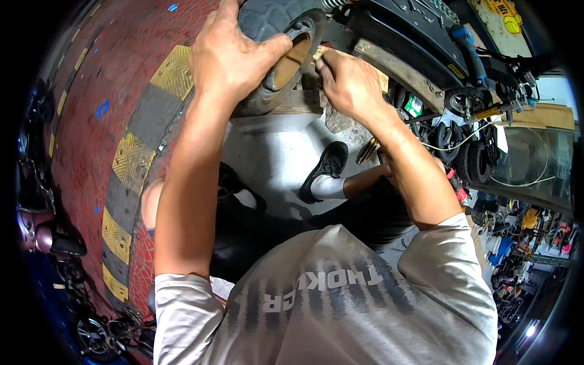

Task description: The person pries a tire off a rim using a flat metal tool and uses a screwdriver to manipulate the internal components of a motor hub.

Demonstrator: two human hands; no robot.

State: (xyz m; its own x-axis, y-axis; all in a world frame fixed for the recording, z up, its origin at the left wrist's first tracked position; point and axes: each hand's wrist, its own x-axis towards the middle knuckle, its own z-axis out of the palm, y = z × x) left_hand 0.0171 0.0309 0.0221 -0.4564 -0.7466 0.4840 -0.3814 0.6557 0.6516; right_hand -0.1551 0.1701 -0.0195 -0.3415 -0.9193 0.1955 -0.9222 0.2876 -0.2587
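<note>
A small black-tyred wheel stands at the top centre, its round brownish inner face turned to the right. My left hand grips it from the left, with the thumb over the rim and the other fingers partly out of sight at the top edge. Close to the wheel's right side is my right hand, closed in a pinch on a small yellowish piece. What that piece is made of cannot be made out. Beneath the wheel is a wooden block.
A dark scooter deck with loose tools rests on wooden beams at the upper right; a blue power tool is beside it. Tyres stand farther right. A yellow-and-black ramp strip edges the red floor on the left.
</note>
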